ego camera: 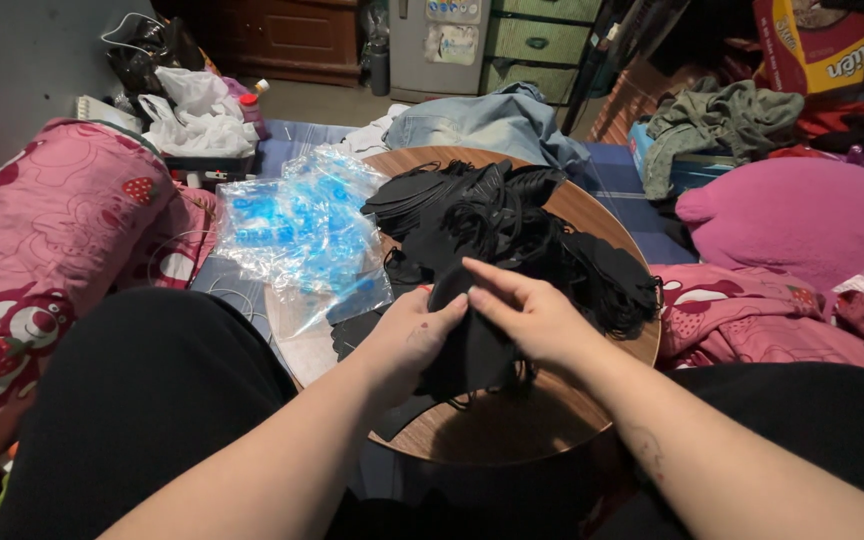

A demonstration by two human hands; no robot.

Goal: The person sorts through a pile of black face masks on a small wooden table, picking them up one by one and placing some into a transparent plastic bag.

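Fingers [449, 305] of our left hand [414, 335] and right hand [532, 318] pinch one black mask [472, 350] at frame centre, above the round wooden bench [512, 425]. We judge we're mid-sorting; next comes a gentle pull. Soft, limp cloth; heaped masks [512, 220] behind, crinkly clear bags [297, 225] left.

Mask pile [512, 225] on round table [512, 430]; plastic bags [297, 225] left of pile; pillow [802, 215] right.
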